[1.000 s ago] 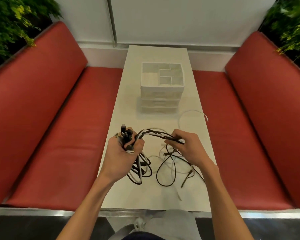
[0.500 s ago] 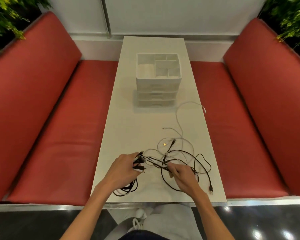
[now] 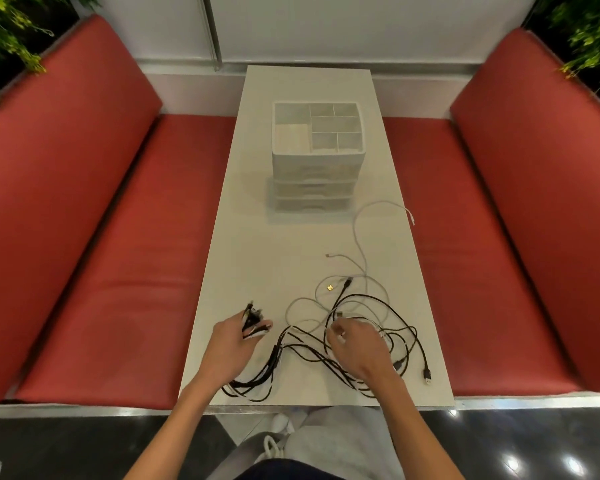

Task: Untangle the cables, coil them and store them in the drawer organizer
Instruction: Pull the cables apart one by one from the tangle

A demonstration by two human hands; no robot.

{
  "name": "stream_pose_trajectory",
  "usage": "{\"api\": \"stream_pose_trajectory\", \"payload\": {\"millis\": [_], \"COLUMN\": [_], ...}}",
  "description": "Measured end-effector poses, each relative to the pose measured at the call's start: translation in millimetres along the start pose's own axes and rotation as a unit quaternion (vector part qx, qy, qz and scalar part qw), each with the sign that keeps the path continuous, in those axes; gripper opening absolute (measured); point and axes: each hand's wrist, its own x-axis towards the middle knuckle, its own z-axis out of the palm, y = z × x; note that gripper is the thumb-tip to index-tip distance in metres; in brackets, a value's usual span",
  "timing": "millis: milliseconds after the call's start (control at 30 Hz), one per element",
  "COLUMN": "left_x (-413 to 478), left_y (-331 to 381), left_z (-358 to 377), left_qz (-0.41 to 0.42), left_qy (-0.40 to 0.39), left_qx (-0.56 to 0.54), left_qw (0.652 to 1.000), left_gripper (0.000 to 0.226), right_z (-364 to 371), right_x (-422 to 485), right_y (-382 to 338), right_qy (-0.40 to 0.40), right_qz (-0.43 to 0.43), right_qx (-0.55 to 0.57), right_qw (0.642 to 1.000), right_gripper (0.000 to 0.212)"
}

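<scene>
Change: against half a second ago, the left hand [image 3: 231, 351] has been drawn slightly toward the left edge of the table [image 3: 257, 237], so the plug ends [image 3: 253, 315] stand further from the tangle; a second ago both hands were raised with the cables [image 3: 274, 360] lifted, and now the cables are laid on the table top.
Writing: any print on the plugs is too small to be read.
Left hand: seen at lower centre-left; a bundle of black and white plug ends is held between thumb and fingers, sticking out above the fingertips; strands run from under the palm toward the table's bottom edge.
Right hand: the right hand [image 3: 359, 348] is placed at lower centre, near the left hand but apart from it; its fingers are curled down into the tangle; whether a strand is pinched cannot be told.
Cables: spread over the near end of the table, under and around the right hand; a black plug [image 3: 427, 375] lies near the lower right corner; a white cable [image 3: 357, 237] is trailed up toward the drawer organizer [image 3: 312, 171].
Drawer organizer: set at upper centre on the table, well apart from both hands; its drawers are shut.
Surroundings: red benches [image 3: 118, 254] flank the table.
</scene>
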Motion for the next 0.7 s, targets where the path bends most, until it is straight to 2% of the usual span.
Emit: {"api": "stream_pose_trajectory", "payload": {"millis": [67, 200, 300, 333, 400, 500, 633, 700], "left_x": [-1, -8, -11, -12, -12, -10, -6, -4], "left_y": [8, 29, 39, 41, 43, 42, 38, 37], "left_z": [-8, -19, -21, -21, -20, -19, -19, -19], "left_qz": [-0.018, -0.032, -0.018, -0.014, -0.01, -0.004, 0.008, 0.011], "left_qy": [0.012, 0.03, 0.045, 0.046, 0.043, 0.043, 0.044, 0.046], "left_qx": [-0.039, -0.059, -0.074, -0.073, -0.077, -0.084, -0.086, -0.085], "left_qw": [0.999, 0.997, 0.996, 0.996, 0.996, 0.995, 0.995, 0.995], "left_gripper": [0.011, 0.036, 0.044, 0.045, 0.047, 0.048, 0.049, 0.05], "right_z": [-9, -15, -7, -1, 3, 0, -19, -29], "right_x": [18, 62, 85, 90, 94, 95, 83, 71], "right_y": [1, 15, 30, 34, 38, 38, 42, 48], "right_qy": [0.044, 0.115, 0.056, 0.029, 0.008, 0.023, 0.054, 0.027], "right_qz": [0.017, 0.051, 0.052, 0.05, 0.039, 0.016, 0.013, -0.012], "right_qx": [0.015, 0.015, -0.003, -0.015, -0.028, -0.029, -0.02, -0.07], "right_qw": [0.999, 0.992, 0.997, 0.998, 0.999, 0.999, 0.998, 0.997], "right_gripper": [0.036, 0.018, 0.037, 0.036, 0.018, 0.002, 0.006, 0.005]}}
